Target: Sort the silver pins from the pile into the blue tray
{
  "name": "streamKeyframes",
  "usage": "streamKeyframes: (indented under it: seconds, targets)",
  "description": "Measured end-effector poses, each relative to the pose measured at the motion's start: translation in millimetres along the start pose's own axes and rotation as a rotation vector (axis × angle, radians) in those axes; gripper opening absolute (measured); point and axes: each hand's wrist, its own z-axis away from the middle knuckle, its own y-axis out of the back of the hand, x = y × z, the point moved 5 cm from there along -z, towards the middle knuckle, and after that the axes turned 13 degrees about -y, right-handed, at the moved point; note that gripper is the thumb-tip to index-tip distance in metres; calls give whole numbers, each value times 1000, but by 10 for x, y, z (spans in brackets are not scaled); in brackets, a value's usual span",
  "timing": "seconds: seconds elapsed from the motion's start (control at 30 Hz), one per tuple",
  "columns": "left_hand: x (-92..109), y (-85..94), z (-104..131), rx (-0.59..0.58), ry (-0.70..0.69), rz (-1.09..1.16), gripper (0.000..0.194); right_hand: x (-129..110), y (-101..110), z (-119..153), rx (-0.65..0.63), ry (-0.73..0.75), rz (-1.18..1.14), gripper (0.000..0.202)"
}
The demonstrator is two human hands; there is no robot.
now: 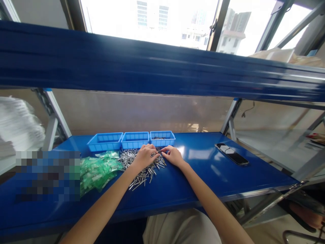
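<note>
A heap of thin silvery metal rods (142, 176) is spread on the blue shelf, with the hands over its right side. My left hand (146, 156) is above the heap, thumb and forefinger pinched together. Close beside it, my right hand (173, 156) reaches in from the right, its thumb and fingertips also pinched. The fingertips of both hands almost meet; whatever lies between them is too small to tell. Behind the hands stands a blue bin (162, 139) with some dark, thin pieces inside.
Two more blue bins, a middle one (135, 145) and a left one (105, 146), line the back. Green-tinted plastic bags (100, 173) lie left of the heap, beside a blurred-out patch. A phone (232, 154) lies at right. An upper blue beam (162, 69) crosses above.
</note>
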Motion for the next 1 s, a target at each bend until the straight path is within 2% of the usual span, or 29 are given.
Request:
streamKeyframes:
  seconds: [0.3,0.57,0.8,1.0]
  targets:
    - [-29,65,14,41,99,-50,27,-8,12,0,-40,-15,-8,21]
    - [-121,104,51,129,244,-129,26,-70,10,26,-144,58,-36,43]
    - [-175,84,70,157,281,-143,25,-80,17,12,-125,62,-63,29]
    - [-166,62,70,154,282,-103,23,-73,7,3,-165,68,-137,22]
